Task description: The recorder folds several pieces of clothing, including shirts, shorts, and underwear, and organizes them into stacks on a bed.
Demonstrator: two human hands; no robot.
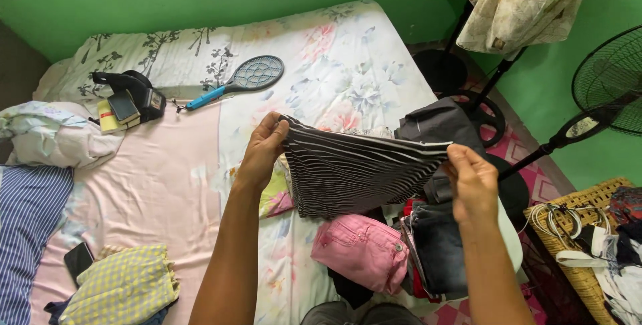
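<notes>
Room: green walls; a bed point(167, 184) fills most of the view, covered in a pale floral sheet with a pink cloth over its left part.

Standing fan point(612, 81), black, at the right edge, just beside a wicker basket point(583, 278) holding cords and cloth.

Striped garment point(354, 171), black and white, held taut in the air above the right part of the bed, its top edge stretched between both hands and the rest hanging below.

Clothes pile beneath it: dark grey garment point(438, 124), dark jeans point(438, 248), pink shorts point(361, 251), lying close together.

Yellow checked cloth point(124, 288), folded, at the bed's near left corner; blue striped fabric point(27, 231) to its left.

Black bag point(137, 91) with a wallet on it, near the pillows.

Racket-shaped insect swatter point(237, 81), blue handle, flat on the sheet just right of the bag.

Left hand point(264, 148): closed, pinching the garment's left corner.

Right hand point(471, 181): closed, pinching its right corner.
</notes>
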